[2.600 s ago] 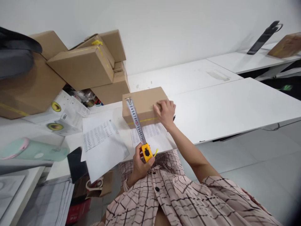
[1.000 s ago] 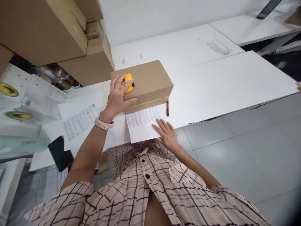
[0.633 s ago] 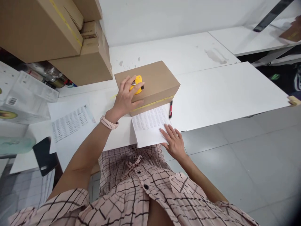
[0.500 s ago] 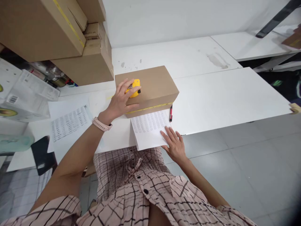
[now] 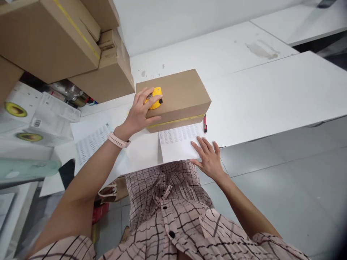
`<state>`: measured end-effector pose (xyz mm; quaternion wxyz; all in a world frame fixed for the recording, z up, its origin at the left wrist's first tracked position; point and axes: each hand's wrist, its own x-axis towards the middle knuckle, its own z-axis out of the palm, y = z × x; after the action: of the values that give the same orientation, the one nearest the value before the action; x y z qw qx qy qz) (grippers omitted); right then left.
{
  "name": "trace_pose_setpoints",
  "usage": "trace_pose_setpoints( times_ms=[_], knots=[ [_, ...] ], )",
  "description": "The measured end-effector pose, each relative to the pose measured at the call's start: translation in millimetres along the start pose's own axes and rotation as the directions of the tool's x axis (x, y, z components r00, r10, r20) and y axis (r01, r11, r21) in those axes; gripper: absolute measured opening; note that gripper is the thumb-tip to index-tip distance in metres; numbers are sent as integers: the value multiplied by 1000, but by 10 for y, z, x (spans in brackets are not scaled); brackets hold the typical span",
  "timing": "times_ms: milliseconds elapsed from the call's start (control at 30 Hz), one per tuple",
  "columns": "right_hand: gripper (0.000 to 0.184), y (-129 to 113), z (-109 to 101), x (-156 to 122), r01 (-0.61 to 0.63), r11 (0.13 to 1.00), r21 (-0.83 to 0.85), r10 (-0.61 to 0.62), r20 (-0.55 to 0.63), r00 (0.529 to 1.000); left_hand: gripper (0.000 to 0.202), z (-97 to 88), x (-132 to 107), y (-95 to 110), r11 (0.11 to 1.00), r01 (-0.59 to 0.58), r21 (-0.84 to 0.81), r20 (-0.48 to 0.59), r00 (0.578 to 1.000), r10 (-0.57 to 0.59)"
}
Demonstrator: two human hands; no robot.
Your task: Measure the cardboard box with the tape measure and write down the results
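The left hand is gripping a yellow tape measure on top of a cardboard box, whose contents are staying hidden. The right hand is lying open, spread fingers touching a printed sheet; this step looks like steadying both. Any move from here would probably call for a light touch. Left of the left hand, stacked cartons and avocado-printed white boxes are standing, their insides unseen.
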<state>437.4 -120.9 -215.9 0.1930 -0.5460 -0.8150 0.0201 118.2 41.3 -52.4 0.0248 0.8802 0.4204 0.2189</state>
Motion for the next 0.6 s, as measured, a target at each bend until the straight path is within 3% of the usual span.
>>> trace_pose_setpoints(
  times_ms=[300, 433, 500, 533, 600],
  knots=[
    [78, 4, -76, 18, 4, 1000, -23, -3, 61, 998, 73, 63, -23, 44, 1000, 8, -11, -60, 998, -9],
    [68, 149, -290, 150, -10, 986, 166, -13, 140, 990, 70, 69, -39, 67, 1000, 5, 1, -79, 997, -5],
    [57, 273, -393, 341, -184, 946, 266, 163, 97, 982, 68, 81, -48, 67, 1000, -4, 7, -84, 996, 4],
    [53, 339, -419, 466, -300, 909, 290, 298, 54, 953, 67, 88, -51, 66, 1000, -4, 8, -89, 996, 5],
    [51, 461, -399, 737, -489, 820, 296, 521, -35, 853, 67, 103, -53, 63, 1000, 1, 8, -104, 995, 0]
  ],
)
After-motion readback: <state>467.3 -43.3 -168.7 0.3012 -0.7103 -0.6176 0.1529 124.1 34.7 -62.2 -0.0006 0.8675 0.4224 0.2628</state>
